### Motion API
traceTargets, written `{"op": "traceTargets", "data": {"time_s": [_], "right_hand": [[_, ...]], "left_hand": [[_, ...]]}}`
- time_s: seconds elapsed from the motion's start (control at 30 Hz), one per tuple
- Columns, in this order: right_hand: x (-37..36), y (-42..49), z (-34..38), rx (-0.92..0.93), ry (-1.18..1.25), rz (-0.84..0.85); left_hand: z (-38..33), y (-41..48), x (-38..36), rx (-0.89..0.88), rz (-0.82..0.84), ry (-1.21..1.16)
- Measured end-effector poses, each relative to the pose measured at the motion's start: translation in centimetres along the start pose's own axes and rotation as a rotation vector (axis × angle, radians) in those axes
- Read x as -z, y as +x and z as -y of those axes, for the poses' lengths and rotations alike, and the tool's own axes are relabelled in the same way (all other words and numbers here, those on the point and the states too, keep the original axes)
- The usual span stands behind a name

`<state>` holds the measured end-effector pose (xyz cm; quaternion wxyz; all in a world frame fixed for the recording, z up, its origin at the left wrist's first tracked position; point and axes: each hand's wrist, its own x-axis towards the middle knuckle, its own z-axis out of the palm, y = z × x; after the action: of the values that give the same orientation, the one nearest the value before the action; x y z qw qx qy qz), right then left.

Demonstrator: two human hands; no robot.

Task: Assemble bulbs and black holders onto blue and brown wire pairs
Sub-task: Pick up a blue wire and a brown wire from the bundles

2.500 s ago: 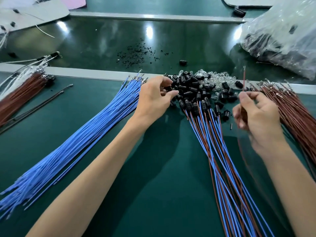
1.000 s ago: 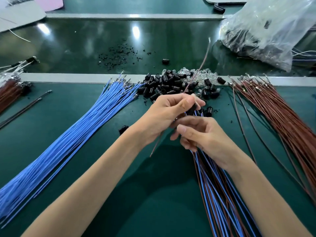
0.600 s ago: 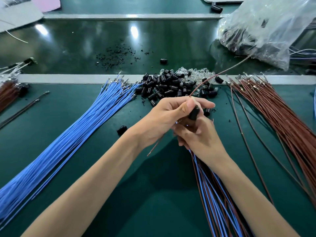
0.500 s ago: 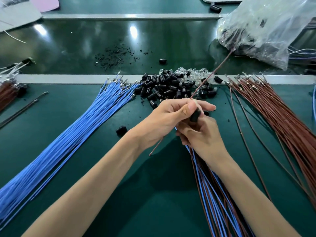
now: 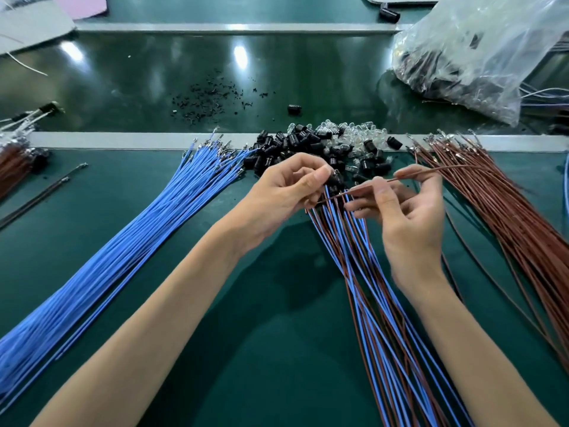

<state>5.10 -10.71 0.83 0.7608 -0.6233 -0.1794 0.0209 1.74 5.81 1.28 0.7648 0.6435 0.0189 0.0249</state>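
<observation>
The left hand pinches a black holder near the middle of the green table, just in front of the holder pile. The right hand pinches a brown wire. The bendy wire might miss the hole, or the tiny holder could slip out.

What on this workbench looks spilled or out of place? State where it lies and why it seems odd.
Two things: black crumbs lie scattered like debris on the glossy strip beyond the metal rail. One black holder lies alone beside them, apart from the heap of holders and bulbs on the rail's near side.
</observation>
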Motion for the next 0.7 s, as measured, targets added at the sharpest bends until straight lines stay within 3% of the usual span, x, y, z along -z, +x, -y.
{"op": "traceTargets", "data": {"time_s": [0.33, 0.5, 0.7], "right_hand": [[1.3, 0.9, -0.2, -0.012, 0.051, -0.241], [1.1, 0.8, -0.7, 0.011, -0.030, -0.225], [1.0, 0.6, -1.4, 0.003, -0.119, -0.090]], "left_hand": [[1.0, 0.1, 1.2, 0.116, 0.022, -0.054], [1.0, 0.0, 1.2, 0.136, 0.001, -0.025], [1.2, -0.1, 1.0, 0.133, 0.021, 0.049]]}}
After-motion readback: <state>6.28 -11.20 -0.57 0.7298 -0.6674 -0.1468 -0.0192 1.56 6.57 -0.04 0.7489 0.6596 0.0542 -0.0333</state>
